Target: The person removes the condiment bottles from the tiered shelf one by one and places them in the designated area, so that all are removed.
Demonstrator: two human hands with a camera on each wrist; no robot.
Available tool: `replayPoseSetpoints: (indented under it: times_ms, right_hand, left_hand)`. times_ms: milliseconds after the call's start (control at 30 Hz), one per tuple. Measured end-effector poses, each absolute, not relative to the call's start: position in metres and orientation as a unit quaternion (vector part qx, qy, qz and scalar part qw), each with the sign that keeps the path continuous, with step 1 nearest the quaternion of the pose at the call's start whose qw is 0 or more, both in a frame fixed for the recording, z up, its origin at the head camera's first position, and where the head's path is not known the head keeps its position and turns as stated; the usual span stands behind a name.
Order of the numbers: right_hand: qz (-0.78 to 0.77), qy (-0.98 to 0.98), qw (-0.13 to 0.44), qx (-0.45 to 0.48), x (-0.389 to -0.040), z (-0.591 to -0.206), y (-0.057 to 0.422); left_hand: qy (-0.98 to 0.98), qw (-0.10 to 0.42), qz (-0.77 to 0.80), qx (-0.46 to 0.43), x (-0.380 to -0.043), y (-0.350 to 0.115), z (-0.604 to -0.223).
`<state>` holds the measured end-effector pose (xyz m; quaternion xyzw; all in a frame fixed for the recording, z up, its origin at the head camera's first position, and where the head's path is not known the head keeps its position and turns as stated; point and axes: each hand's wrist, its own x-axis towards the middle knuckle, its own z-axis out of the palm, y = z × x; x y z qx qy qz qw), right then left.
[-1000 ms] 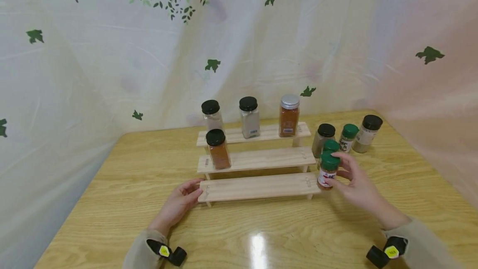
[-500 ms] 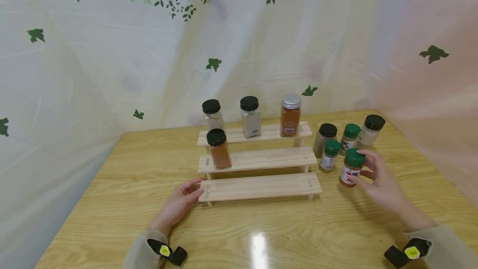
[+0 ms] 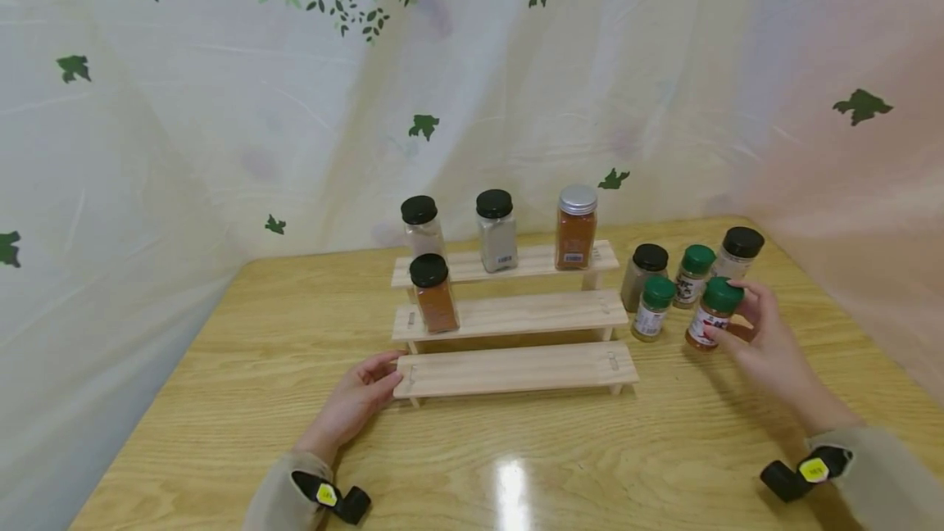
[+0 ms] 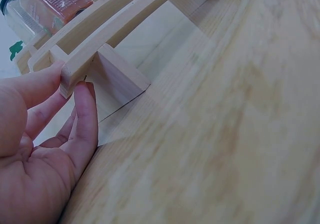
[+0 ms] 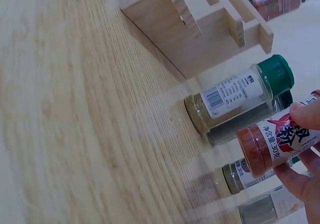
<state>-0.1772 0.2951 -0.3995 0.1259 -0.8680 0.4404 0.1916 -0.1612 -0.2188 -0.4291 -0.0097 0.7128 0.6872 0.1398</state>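
My left hand [image 3: 352, 401] pinches the left end of the lowest step of a three-step wooden spice rack [image 3: 516, 369]. In the left wrist view its thumb lies over the board and fingers [image 4: 86, 114] curl beneath. To the rack's right, my right hand [image 3: 774, 355] grips a green-lidded spice jar [image 3: 710, 324] of red-orange powder, slightly tilted. The right wrist view shows the jar's glass base [image 5: 252, 151] pointing toward the table, its label partly covered by the thumb. Close to its left stands a smaller green-lidded jar [image 3: 650, 320].
Behind the held jar stand a black-lidded jar [image 3: 643, 279], another green-lidded jar [image 3: 692, 275] and a tall black-lidded jar [image 3: 740, 251]. The top step bears two black-lidded jars and a silver-lidded jar [image 3: 575, 229]; an orange-brown jar [image 3: 437, 301] sits on the middle step. A patterned curtain [image 3: 472, 105] hangs behind.
My right hand has carried the green-lidded spice jar rightward from the front step's end, then slightly back, uncovering the smaller jar. My left hand stays on the rack.
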Motion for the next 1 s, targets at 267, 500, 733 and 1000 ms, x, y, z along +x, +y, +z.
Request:
replayPoseSetpoints:
  times_ms: [267, 500, 733, 1000]
  right_hand:
    - [0.458, -0.856, 0.206, 0.122, -0.189, -0.404, 0.301]
    - [0.454, -0.861, 0.204, 0.106, -0.200, -0.408, 0.304]
    - [0.443, -0.865, 0.208, 0.108, -0.207, -0.411, 0.304]
    - [0.448, -0.865, 0.197, 0.112, -0.211, -0.413, 0.303]
  left_hand:
    - [0.705, 0.143, 0.694, -0.001, -0.161, -0.219, -0.430]
    - [0.706, 0.137, 0.694, -0.014, -0.161, -0.218, -0.429]
    - [0.711, 0.136, 0.690, -0.021, -0.162, -0.218, -0.429]
    - [0.710, 0.138, 0.691, -0.013, -0.160, -0.218, -0.430]
